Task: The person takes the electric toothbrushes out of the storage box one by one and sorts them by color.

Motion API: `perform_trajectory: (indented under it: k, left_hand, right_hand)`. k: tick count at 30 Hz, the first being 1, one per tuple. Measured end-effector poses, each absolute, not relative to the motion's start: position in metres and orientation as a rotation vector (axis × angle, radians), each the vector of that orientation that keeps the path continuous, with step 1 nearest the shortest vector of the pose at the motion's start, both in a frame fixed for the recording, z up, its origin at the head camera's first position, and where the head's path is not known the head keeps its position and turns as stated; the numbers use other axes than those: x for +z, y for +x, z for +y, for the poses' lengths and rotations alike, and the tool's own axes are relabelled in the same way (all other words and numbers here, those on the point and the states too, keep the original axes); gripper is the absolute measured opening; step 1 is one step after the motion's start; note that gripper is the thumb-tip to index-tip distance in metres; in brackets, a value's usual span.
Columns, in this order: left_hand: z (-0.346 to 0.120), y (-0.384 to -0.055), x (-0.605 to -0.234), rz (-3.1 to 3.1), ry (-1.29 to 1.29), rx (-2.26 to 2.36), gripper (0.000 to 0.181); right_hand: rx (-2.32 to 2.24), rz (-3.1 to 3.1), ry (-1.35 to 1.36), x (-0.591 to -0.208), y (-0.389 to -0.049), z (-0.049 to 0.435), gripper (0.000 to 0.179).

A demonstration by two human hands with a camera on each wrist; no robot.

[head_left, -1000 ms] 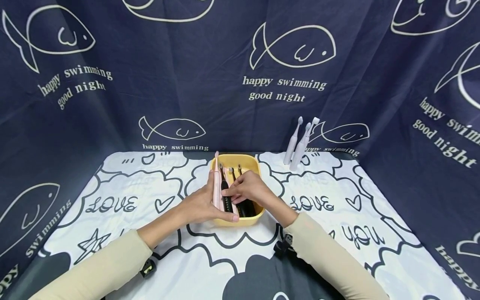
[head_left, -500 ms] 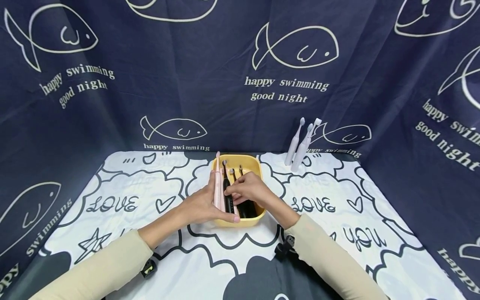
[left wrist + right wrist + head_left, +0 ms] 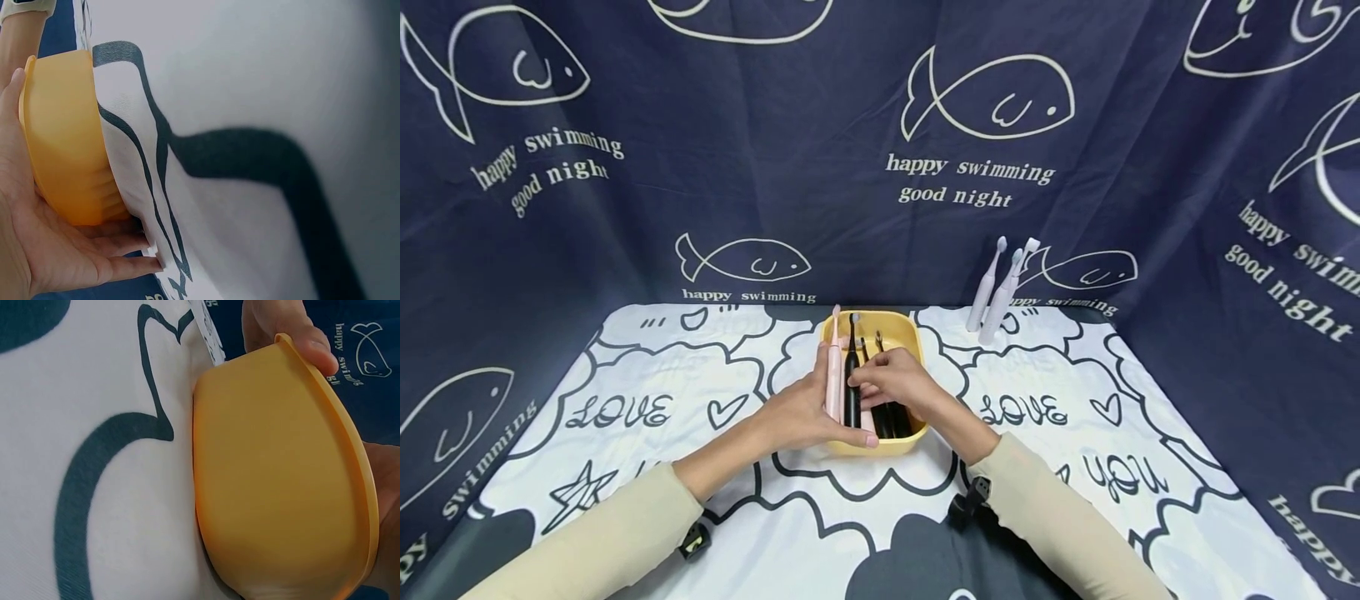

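A yellow plastic bin (image 3: 883, 447) stands mid-table, holding several electric toothbrushes. My left hand (image 3: 805, 410) grips its left side, thumb over the near rim; in the left wrist view the fingers (image 3: 112, 250) reach around the wall. My right hand (image 3: 898, 382) reaches over the bin from the right and pinches a black electric toothbrush (image 3: 852, 404), head up, near the left wall. Beside it a pink electric toothbrush (image 3: 834, 375) stands along that wall. More black toothbrushes (image 3: 900, 423) lean inside, partly under my right hand. Bin contents are hidden in both wrist views.
Several white electric toothbrushes (image 3: 997, 308) stand upright at the table's back right, close to the dark blue fish-print curtain (image 3: 865, 242). A white cloth with black drawings (image 3: 730, 467) covers the table.
The black toothbrush in my right hand has come more upright, its head rising and shifting slightly right. My left hand keeps its place on the bin. The white toothbrushes stay put.
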State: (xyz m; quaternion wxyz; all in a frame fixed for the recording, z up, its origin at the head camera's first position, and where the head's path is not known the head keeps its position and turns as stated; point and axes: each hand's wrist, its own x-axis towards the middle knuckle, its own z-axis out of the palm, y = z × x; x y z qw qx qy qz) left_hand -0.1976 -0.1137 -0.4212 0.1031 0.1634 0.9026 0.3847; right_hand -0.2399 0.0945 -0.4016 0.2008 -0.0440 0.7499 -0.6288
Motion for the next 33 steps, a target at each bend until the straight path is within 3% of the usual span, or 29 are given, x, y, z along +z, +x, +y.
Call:
perform_trajectory:
  k: [33]
  left_hand:
    - [-0.114,-0.197,-0.42,2.682,0.505,1.127,0.176]
  right_hand:
    - [-2.014,2.09,-0.236,-0.388,-0.238,0.108,0.025]
